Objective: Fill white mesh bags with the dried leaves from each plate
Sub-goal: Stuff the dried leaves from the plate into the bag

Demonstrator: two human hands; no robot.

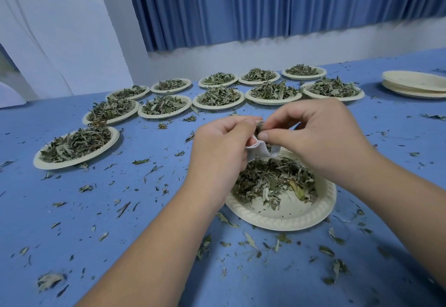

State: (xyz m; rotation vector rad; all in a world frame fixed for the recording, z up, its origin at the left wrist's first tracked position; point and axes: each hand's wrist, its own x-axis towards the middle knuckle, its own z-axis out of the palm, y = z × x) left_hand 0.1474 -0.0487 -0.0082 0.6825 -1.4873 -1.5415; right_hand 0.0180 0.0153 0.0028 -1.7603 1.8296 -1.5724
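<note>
Blue counter (169,234), leaf bits all over it. Rows of plates (166,115) heaped with leaves (218,95) at the back, and an empty stack (415,84) far right. The near plate (284,219) sits right under both hands. Left hand (222,147) grips the white bag (259,151) just above that plate's far edge. Right hand (313,137) pinches a wad (260,127) of leaves at the bag's mouth.
</note>
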